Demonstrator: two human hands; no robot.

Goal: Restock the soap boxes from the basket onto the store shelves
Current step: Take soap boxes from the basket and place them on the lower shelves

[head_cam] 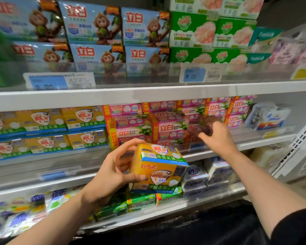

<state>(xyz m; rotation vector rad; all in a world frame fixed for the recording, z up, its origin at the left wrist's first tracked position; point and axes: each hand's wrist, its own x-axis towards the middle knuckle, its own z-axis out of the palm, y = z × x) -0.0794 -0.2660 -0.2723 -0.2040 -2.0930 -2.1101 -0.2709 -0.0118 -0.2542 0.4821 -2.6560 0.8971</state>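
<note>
My left hand (111, 172) grips a yellow soap pack (159, 168) with blue and green bands, held in front of the shelves at centre. Matching yellow soap packs (44, 128) are stacked in two layers on the left of the middle shelf (251, 145). My right hand (217, 137) reaches into that shelf on the right. Its blurred fingers touch the stacked pink soap boxes (168, 128) just behind the clear front rail. The basket is out of view.
The top shelf (148, 94) carries blue monkey-print packs (95, 23) and green-and-white boxes (193, 29), with price tags (193, 75) on its rail. White-and-blue soap packs (217, 169) and green boxes (141, 200) fill the lower shelf. A white perforated panel (304, 138) stands at far right.
</note>
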